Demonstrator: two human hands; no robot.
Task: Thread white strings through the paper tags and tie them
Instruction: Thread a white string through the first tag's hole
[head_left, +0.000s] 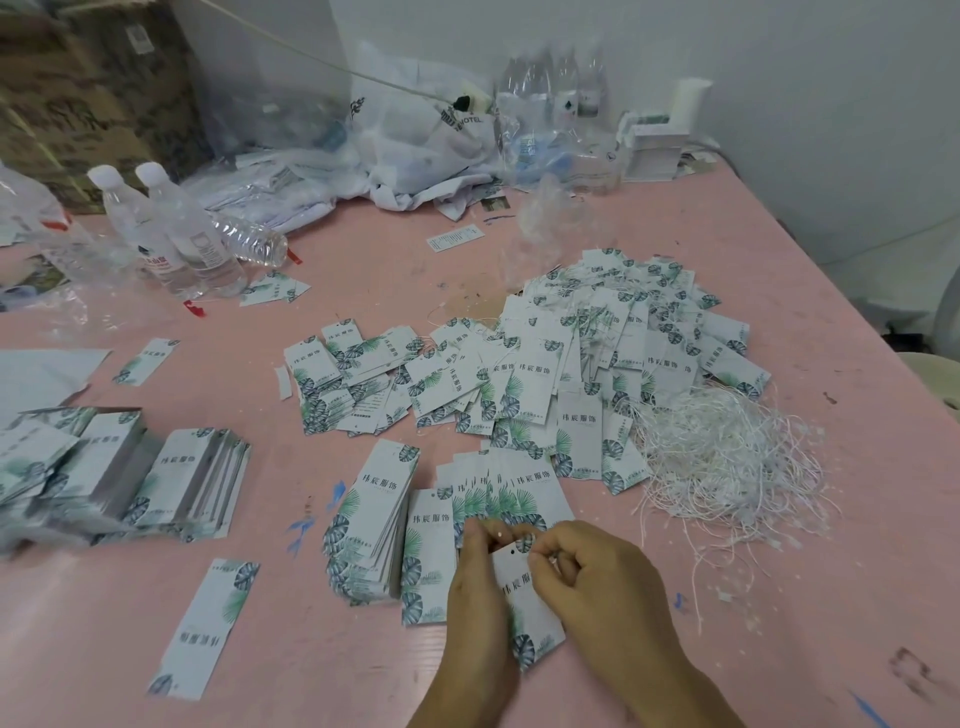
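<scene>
Both hands (540, 587) seemingly pinch tag's (524, 597) top edge.

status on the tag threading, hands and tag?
Both hands on one tag: left hand and right hand pinch its top by the hole. String not visible at the hole. String pile to the right; nothing blocking.

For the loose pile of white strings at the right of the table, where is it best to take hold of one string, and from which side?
Probably from the near edge of the white strings, where single strands trail out onto the pink table. Pinch one free end there and draw it toward you. The middle of the pile is tangled, and its left edge touches the heap of tags.
</scene>
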